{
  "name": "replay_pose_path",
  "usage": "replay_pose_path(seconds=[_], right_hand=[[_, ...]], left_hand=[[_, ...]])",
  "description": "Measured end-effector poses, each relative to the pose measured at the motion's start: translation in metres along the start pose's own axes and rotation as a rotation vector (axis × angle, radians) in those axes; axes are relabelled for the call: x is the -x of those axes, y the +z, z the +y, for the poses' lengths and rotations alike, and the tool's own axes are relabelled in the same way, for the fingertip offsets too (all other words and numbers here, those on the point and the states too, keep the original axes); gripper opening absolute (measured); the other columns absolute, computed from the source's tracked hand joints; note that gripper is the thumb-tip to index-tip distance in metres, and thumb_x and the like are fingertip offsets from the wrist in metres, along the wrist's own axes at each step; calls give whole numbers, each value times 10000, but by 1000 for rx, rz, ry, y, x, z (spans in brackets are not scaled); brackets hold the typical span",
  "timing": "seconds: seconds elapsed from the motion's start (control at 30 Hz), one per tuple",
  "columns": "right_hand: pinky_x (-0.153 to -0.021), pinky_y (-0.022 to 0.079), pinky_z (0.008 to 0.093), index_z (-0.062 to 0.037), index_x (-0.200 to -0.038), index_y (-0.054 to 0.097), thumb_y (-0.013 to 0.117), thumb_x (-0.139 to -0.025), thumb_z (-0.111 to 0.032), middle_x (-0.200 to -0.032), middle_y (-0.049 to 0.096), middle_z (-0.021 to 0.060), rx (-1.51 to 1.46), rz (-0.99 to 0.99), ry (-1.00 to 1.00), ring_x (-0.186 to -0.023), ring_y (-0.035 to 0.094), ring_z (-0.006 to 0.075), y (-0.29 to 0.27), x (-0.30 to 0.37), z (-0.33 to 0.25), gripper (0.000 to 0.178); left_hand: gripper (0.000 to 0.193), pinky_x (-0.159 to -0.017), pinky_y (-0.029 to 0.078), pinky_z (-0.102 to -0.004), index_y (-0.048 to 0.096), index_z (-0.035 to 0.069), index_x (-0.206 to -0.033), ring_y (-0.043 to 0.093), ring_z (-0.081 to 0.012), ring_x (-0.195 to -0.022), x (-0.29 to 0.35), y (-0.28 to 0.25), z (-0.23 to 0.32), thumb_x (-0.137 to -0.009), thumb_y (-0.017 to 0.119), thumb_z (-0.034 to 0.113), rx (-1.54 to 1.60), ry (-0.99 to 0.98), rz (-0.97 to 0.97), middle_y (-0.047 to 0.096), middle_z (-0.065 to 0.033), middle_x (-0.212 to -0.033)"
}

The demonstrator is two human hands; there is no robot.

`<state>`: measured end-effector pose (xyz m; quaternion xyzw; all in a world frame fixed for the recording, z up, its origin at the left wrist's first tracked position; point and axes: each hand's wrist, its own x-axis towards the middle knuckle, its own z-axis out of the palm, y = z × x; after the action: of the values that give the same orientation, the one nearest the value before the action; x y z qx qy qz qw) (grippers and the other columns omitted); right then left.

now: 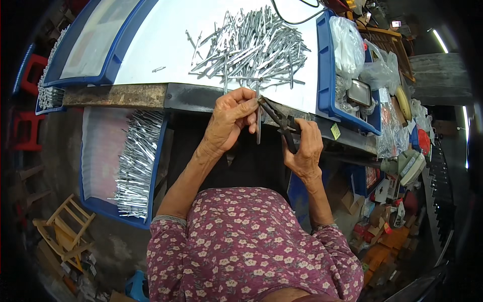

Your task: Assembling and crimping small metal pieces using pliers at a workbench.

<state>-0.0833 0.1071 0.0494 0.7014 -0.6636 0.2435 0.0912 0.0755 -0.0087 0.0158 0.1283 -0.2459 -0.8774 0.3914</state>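
Just in front of the table's near edge, my left hand (231, 118) pinches a thin metal rod (258, 128) between thumb and fingers. The rod stands roughly upright in view, its lower end hanging below the fingers. In my right hand (306, 148) are pliers (278, 117) with dark handles, the fingers wrapped round them. Their jaws meet the rod close to my left fingertips; whether they grip it cannot be made out. Beyond both hands a loose heap of silvery metal rods (251, 45) lies on the white tabletop (146, 55), some rods reaching toward the near edge.
At the right a blue tray (324, 65) holds plastic bags and a small dark-rimmed dish (359, 92). A shallow blue tray (108, 65) lies on the left. Below the table, another blue bin (95, 201) contains many stacked rods. One small piece (159, 69) lies apart; a black cable (297, 22) curves behind.
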Motion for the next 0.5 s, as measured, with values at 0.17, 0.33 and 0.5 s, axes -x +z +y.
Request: replay_pose_path(seconds=[0.17, 0.33, 0.5], right_hand=[[-611, 413, 392, 14, -1018, 473, 653, -614, 24, -815, 488, 176, -78, -50, 27, -705, 506, 351, 4, 7, 4, 442], [-620, 423, 367, 19, -1010, 483, 655, -645, -16, -822, 505, 178, -134, -56, 55, -711, 519, 349, 6, 16, -5, 405], [-590, 376, 271, -18, -949, 519, 656, -658, -93, -724, 492, 79, -525, -166, 349, -651, 461, 166, 4, 21, -24, 331]], left_hand=[[127, -451, 443, -204, 537, -10, -883, 491, -66, -527, 1, -1, -1, -859, 561, 113, 56, -45, -56, 509, -16, -649], [105, -448, 441, -205, 518, -9, -869, 481, -71, -521, 7, 8, -5, -857, 554, 90, 17, 14, 2, 497, -12, -642], [53, -445, 395, -198, 476, -2, -849, 457, -60, -494, 9, 11, -22, -858, 511, 37, -437, 263, 116, 483, -9, -639]])
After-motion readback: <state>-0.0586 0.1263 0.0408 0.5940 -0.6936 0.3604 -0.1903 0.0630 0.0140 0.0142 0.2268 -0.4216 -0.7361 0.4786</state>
